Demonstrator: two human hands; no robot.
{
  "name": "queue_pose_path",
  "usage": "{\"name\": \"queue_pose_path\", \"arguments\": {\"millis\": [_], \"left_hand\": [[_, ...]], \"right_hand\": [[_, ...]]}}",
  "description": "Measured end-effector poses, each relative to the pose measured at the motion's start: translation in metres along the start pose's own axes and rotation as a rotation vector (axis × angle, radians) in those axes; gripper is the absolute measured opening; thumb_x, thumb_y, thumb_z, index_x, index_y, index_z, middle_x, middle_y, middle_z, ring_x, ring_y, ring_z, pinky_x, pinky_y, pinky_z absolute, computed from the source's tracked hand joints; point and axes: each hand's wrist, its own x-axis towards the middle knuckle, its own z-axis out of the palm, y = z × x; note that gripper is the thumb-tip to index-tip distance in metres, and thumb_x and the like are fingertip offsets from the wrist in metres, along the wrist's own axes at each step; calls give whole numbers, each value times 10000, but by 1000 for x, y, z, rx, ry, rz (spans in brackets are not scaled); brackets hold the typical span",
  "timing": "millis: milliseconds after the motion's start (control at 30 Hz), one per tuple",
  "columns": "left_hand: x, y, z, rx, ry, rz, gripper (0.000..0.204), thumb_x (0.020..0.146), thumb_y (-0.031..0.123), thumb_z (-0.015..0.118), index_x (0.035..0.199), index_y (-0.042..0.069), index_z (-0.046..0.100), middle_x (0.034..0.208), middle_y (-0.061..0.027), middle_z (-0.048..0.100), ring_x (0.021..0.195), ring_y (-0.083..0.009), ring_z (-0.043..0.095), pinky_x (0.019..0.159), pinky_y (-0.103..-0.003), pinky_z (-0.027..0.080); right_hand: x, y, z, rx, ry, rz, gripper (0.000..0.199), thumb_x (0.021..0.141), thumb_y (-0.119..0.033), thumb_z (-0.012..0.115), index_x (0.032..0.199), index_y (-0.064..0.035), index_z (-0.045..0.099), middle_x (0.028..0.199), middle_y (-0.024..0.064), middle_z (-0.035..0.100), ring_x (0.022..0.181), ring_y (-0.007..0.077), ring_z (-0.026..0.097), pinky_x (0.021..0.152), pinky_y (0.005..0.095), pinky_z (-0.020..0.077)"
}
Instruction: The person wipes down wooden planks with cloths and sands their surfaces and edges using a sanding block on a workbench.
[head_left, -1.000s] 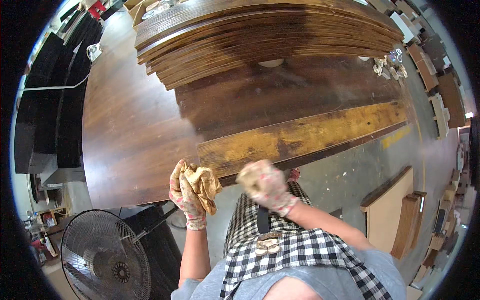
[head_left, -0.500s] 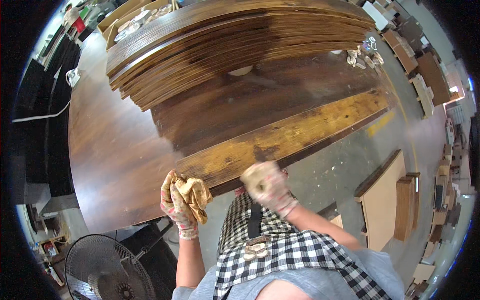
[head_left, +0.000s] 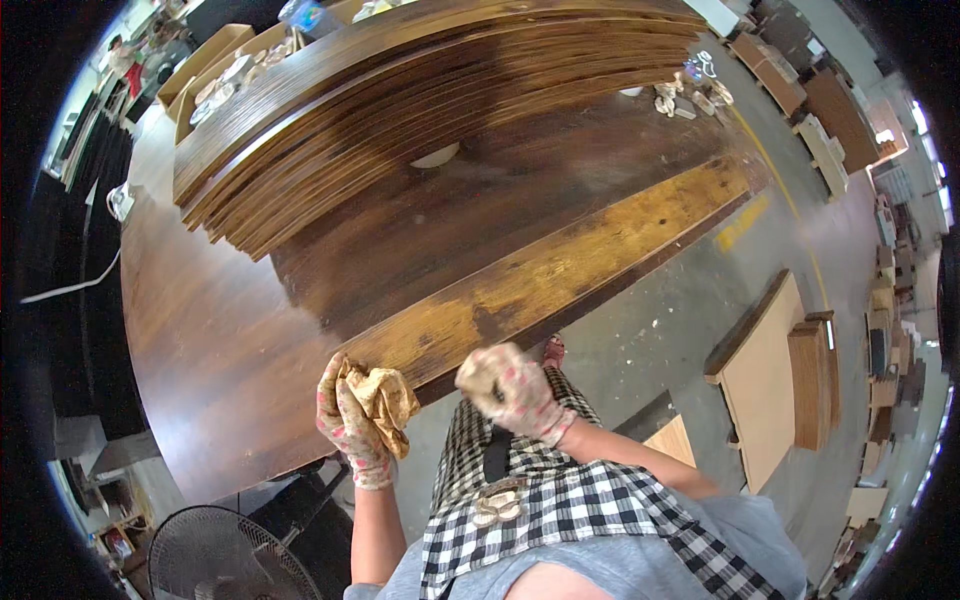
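My left hand [head_left: 350,425], in a patterned glove, grips a crumpled yellow-brown rag [head_left: 383,398] at the near edge of a long wooden board [head_left: 560,265]. The board's near strip is light yellow and worn; the rest is stained dark brown. My right hand [head_left: 510,385], also gloved, is closed in a fist just below the board's near edge; whether it holds anything I cannot tell. Beyond the board lies a tall stack of dark stained boards [head_left: 420,90].
A dark wooden tabletop [head_left: 210,350] carries the boards. A black floor fan [head_left: 225,555] stands at lower left. Pale wood panels [head_left: 775,375] lie on the grey floor at right. Boxes and small items sit at the far edge.
The view has shifted, so the boards sit further right and higher. Both hands stay near the board's near edge, with the rag still in my left hand.
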Motion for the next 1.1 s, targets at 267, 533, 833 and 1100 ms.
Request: {"name": "queue_pose_path", "arguments": {"millis": [267, 533, 833, 1100], "left_hand": [[1, -3, 14, 44, -58, -25, 290, 964, 66, 490, 1217, -42, 580, 1166, -129, 639, 998, -181, 619, 894, -320, 502], [2, -4, 27, 86, -104, -17, 291, 965, 74, 493, 1218, -37, 583, 1181, -123, 631, 1024, -176, 607, 912, -316, 486], [2, -5, 61, 248, -156, -57, 298, 959, 57, 481, 1221, -43, 583, 1199, -126, 625, 1069, -172, 591, 950, -314, 456], [3, -14, 139, 303, -229, -99, 280, 948, 32, 500, 1200, -36, 600, 1073, -59, 652, 885, -75, 575, 786, -205, 453]], "right_hand": [[18, 17, -24, -224, 56, -94, 369, 773, -154, 670, 1114, -72, 555, 946, 118, 593, 918, 258, 599, 754, 372, 525], [27, 67, -109, -358, 276, 5, 87, 824, -100, 638, 905, -68, 637, 818, 68, 628, 803, 203, 584, 716, 342, 495], [19, 114, -150, -464, 307, 349, 136, 909, -165, 549, 810, -112, 624, 836, 44, 638, 791, 162, 573, 727, 313, 537], [15, 160, -172, -437, 495, 419, 249, 863, -162, 598, 1075, -61, 513, 970, 129, 502, 830, 266, 558, 660, 397, 566]]}}
